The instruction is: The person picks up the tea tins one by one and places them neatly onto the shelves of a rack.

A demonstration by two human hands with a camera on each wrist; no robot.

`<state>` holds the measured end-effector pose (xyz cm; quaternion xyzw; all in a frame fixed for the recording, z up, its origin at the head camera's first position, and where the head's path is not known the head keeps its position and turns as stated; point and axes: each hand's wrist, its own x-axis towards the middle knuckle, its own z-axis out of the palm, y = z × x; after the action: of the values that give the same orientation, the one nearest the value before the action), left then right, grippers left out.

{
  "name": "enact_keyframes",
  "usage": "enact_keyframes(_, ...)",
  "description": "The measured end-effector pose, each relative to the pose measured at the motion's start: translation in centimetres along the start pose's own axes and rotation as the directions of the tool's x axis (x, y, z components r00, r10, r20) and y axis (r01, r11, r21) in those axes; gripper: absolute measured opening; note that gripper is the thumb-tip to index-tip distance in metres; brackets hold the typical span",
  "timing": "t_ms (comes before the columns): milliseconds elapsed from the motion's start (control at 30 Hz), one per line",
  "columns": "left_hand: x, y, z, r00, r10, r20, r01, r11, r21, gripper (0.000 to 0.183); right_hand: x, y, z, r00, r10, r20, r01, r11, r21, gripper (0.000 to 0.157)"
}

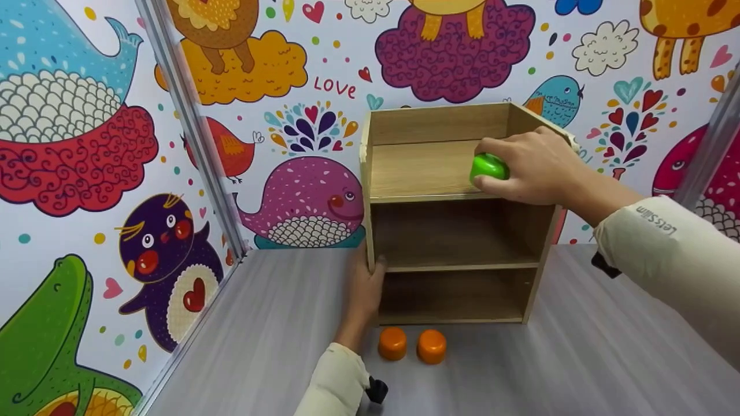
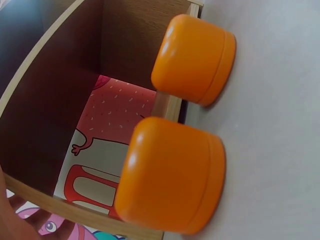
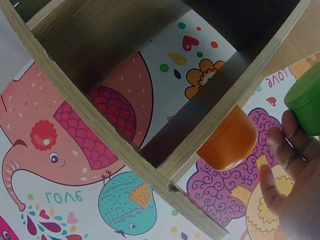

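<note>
My right hand (image 1: pixel 537 170) holds a small rounded green container (image 1: pixel 490 166) above the top level of a wooden shelf unit (image 1: pixel 425 167). In the right wrist view, an orange container (image 3: pixel 231 142) stands on that top board near the fingertips; the hand hides it from the head view. My left hand (image 1: pixel 364 292) grips the unit's left side panel low down, thumb at its front edge. Two similar orange containers (image 1: pixel 392 344) stand side by side on the table in front of the unit, close to the left forearm. In the left wrist view the nearer orange container (image 2: pixel 170 175) looms large.
The shelf unit stands on a grey wood-grain table (image 1: pixel 277 323). Walls printed with cartoon animals (image 1: pixel 312 202) rise behind it and on the left, with a metal post (image 1: pixel 188 115) at the corner. The middle shelf board (image 1: pixel 457 267) spans between the side panels.
</note>
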<state>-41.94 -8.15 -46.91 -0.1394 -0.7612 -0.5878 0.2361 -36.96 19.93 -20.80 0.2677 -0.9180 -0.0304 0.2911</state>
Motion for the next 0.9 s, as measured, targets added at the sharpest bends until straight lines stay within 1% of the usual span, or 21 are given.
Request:
enact_keyframes(100,0.2,-0.1,0.0,1.000,0.026,-0.002,-0.026,0.999,-0.022,0.060,0.3,0.2,-0.1,1.000,0.001,-0.008,-0.001,1.000,-0.007,0.038)
enact_keyframes(167,0.2,-0.1,-0.1,1.000,0.030,-0.004,-0.030,0.999,-0.023,0.059,0.6,0.3,-0.1,1.000,0.006,-0.006,-0.006,1.000,-0.008,0.038)
enact_keyframes(333,0.1,-0.2,-0.1,1.000,0.020,-0.005,-0.020,1.000,-0.005,0.058,0.9,0.5,0.0,1.000,0.027,0.010,-0.027,1.000,0.005,0.039)
enact_keyframes(600,0.1,-0.1,0.0,1.000,0.014,-0.010,-0.014,1.000,0.016,0.060,1.3,1.1,0.6,0.999,0.038,0.039,-0.037,0.999,-0.002,0.042)
enact_keyframes(733,0.0,-0.3,0.2,1.000,0.028,-0.013,-0.028,1.000,-0.005,0.060,1.7,1.1,0.6,0.998,0.046,0.053,-0.047,0.999,0.002,0.044)
enact_keyframes(900,-0.1,0.1,0.2,1.000,-0.002,-0.005,0.002,0.999,-0.040,0.060,2.0,1.1,0.7,0.996,0.062,0.069,-0.062,0.998,0.003,0.047)
